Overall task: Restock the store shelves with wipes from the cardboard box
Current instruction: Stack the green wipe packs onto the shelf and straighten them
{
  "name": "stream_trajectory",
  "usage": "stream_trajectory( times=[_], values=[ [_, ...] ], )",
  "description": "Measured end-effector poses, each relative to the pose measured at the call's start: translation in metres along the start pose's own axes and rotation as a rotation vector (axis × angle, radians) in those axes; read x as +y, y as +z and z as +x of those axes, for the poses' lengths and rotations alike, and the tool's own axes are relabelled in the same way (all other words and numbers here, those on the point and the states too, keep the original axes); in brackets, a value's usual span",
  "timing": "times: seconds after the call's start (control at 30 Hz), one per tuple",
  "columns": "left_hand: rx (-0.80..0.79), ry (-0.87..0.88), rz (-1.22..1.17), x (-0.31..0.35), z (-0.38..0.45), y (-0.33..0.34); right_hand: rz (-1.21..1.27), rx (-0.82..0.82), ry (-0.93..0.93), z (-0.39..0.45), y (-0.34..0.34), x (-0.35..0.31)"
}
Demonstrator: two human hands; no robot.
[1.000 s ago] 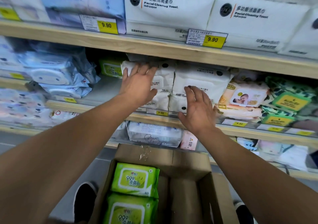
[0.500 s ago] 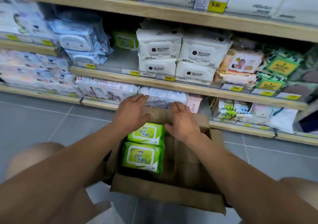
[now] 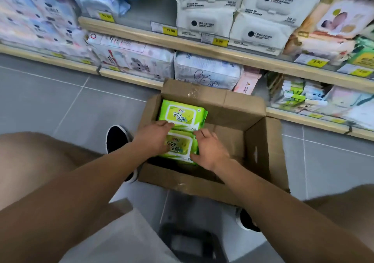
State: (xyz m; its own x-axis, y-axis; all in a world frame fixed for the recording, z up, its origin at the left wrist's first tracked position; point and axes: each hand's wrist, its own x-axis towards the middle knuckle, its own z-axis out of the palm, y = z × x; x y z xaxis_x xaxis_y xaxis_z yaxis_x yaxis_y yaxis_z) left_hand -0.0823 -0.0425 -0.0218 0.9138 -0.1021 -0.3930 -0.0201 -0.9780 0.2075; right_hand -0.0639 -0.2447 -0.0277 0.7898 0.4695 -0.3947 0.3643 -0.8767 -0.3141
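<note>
The left hand [image 3: 155, 139] and right hand [image 3: 209, 151] are both inside the cardboard box [image 3: 232, 119], 1 at each side of the near green wipes pack [image 3: 180, 148]. The left hand lies on the pack's left edge with fingers loosely curved over its top; the right hand cups the right edge, thumb at the near corner. Whether either hand has closed into a firm grip cannot be told; the pack does not appear lifted. A 2nd, far green wipes pack [image 3: 182, 114] lies just beyond, touching the first, toward the shelves. Both packs lie flat in the left half of the box, labels up; the right half shows bare cardboard. The near pack sits directly between the hands, its long axis running left to right across them, so both hands are equally close and a 2-handed lift looks like the step in hand. The middle shelf [image 3: 141, 16], well above, has an open gap beside the white wipes packs [image 3: 204, 23].
</note>
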Motion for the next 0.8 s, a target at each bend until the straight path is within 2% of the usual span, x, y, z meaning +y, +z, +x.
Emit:
stream_trajectory(
  times=[0.2,0.37,0.47,0.57,0.8],
  values=[
    [-0.179,0.048,0.127,-0.014,0.034,0.033,-0.012,-0.109,0.011,0.033,0.033,0.012],
    [-0.239,0.059,0.164,-0.019,0.065,0.051,-0.012,-0.069,0.024,0.057,0.048,0.019],
    [-0.318,0.055,0.228,-0.018,0.079,0.051,-0.049,-0.13,0.037,0.069,0.051,0.023],
    [-0.323,0.099,0.315,-0.017,0.088,0.05,-0.022,-0.227,0.019,0.08,0.053,0.027],
    [-0.223,0.33,0.412,-0.015,0.076,0.049,-0.075,-0.275,0.023,0.083,0.049,0.024]
  ],
)
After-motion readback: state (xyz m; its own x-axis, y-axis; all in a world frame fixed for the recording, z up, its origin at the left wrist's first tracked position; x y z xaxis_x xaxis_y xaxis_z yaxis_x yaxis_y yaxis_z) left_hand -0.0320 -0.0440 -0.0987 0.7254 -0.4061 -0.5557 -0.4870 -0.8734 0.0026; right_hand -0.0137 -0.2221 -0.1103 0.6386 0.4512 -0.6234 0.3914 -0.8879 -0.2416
